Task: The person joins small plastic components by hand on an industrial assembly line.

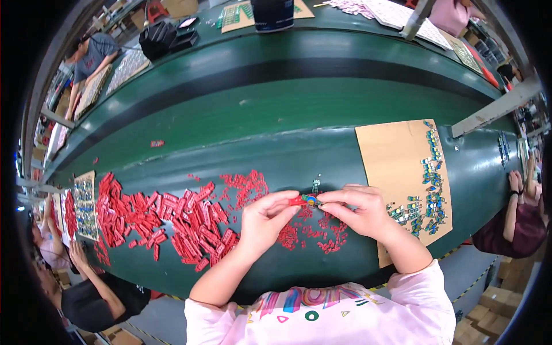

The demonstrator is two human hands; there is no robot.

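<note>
Small piece (311, 200) pinched at both ends
Left hand (268, 217) grips the red end (296, 201), right hand (361, 209) the other, likely for steadiness; red parts (198, 225) lie leftward, seemingly for reach.

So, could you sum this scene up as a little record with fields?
Left hand: pinching a small red piece
Right hand: pinching a blue-and-green part against it
Joined: too small to tell
Left side: heap of red pieces
Right side: tan board with small green-and-blue parts
Surface: dark green worktop
Others: people on both sides
</note>
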